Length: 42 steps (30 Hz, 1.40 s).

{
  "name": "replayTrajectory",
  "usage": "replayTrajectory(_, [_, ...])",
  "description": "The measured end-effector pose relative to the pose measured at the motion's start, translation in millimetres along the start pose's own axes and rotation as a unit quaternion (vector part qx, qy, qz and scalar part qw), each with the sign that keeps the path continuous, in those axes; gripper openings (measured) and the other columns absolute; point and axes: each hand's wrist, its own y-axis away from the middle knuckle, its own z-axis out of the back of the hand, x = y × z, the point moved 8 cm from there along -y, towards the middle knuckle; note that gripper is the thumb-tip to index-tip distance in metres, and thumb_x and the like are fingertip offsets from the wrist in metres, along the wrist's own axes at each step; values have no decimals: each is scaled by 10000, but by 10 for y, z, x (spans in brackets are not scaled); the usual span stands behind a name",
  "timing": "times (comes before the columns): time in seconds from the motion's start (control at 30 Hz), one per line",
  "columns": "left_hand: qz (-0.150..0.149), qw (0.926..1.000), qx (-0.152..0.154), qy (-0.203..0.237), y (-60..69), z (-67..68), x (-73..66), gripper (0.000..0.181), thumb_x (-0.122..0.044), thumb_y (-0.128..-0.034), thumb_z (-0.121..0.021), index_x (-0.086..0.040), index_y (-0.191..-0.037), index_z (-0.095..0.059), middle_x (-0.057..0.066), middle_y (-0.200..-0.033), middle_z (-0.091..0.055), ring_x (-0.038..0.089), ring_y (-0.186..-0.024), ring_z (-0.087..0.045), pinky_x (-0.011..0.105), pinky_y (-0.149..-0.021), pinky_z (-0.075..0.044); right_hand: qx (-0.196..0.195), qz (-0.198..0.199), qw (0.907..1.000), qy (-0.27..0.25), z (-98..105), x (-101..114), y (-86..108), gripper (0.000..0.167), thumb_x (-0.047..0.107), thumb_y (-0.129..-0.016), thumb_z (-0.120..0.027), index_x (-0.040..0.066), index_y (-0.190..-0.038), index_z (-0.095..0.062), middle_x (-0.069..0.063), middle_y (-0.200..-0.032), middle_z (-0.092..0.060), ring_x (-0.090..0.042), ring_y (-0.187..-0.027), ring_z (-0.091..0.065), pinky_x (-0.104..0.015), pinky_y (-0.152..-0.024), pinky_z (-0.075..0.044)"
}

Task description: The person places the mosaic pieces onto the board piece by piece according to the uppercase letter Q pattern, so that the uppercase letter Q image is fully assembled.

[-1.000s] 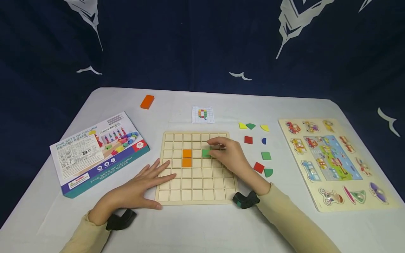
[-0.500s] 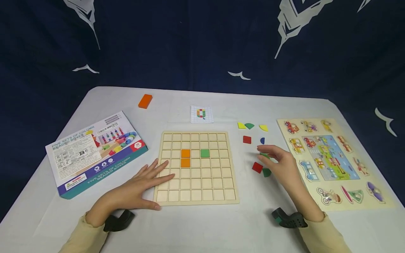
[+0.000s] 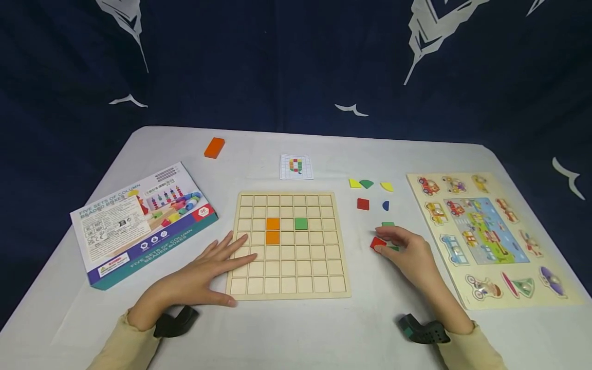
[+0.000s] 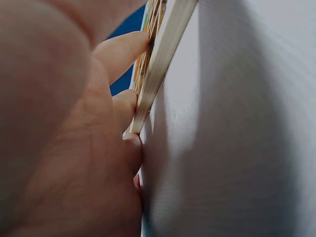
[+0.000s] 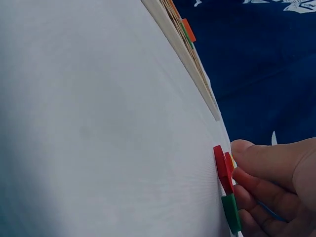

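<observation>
Cannot fully see the green quarter-circle point(image 3: 394, 248) behind the right hand point(image 3: 411, 255) in head view, nor surely judge contact with the red square point(image 3: 376, 243).

- Head view: we record bright, even light on the white tablecloth point(image 3: 300, 334); the navy backdrop point(image 3: 277, 61) reads much darker.
- Head view: we observe faint, soft-edged shadows near the wrists. On the box point(image 3: 143, 221), large lettering is legible; small print is not.
- Left wrist view: we register dimmer exposure. The nearest part of the left hand point(image 4: 84, 133) is blurred, and a broad, soft shadow darkens the tablecloth.
- Right wrist view: we note grey shading deepening towards the left edge, with cloth texture mostly lost.
</observation>
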Motion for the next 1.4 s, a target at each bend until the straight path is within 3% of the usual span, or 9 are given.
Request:
replayTrajectory(0.33, [27,10000,-41,47,12,11,-10,833,-318,-711,-808,-250,-1436,-402,34,-1556,-90,307,-1394,52,559,-1062,32,-34,269,9990,364,-24,10,5,390,-19,-725,-775,38,-1094,-664,-95,-982,-674,-243,-918,-611,-300,-780,-463])
replayTrajectory(0.6, [-29,10000,-36,52,4,19,-8,819,-366,-723,-788,-246,-1436,-402,46,-1555,-93,320,-1392,50,569,-1059,21,-191,426,9978,466,-22,39,-7,366,-34,-724,-769,37,-1070,-673,-77,-933,-682,-221,-858,-625,-243,-724,-465])
replayTrajectory(0.83, [-11,10000,-25,-15,-1,13,1,833,-345,-716,-799,-245,-1439,-398,44,-1556,-89,313,-1393,52,568,-1060,21,-298,579,9973,336,9,106,-45,348,-46,-734,-754,25,-1064,-674,-116,-968,-681,-265,-922,-617,-413,-789,-470])
replayTrajectory(1.1, [10,10000,-20,29,4,11,-1,823,-351,-720,-795,-242,-1436,-403,46,-1555,-92,319,-1392,53,565,-1060,26,-101,808,9966,-154,-67,448,-202,331,-13,-751,-751,36,-1070,-677,-91,-963,-683,-253,-901,-596,-428,-798,-461])
replayTrajectory(1.4, [15,10000,41,-28,5,-2,3,834,-361,-715,-796,-247,-1438,-398,44,-1557,-82,315,-1393,53,556,-1065,22,559,999,9906,-749,-484,990,-354,328,8,-773,-746,52,-1092,-681,-24,-999,-684,-190,-935,-588,-401,-832,-472])
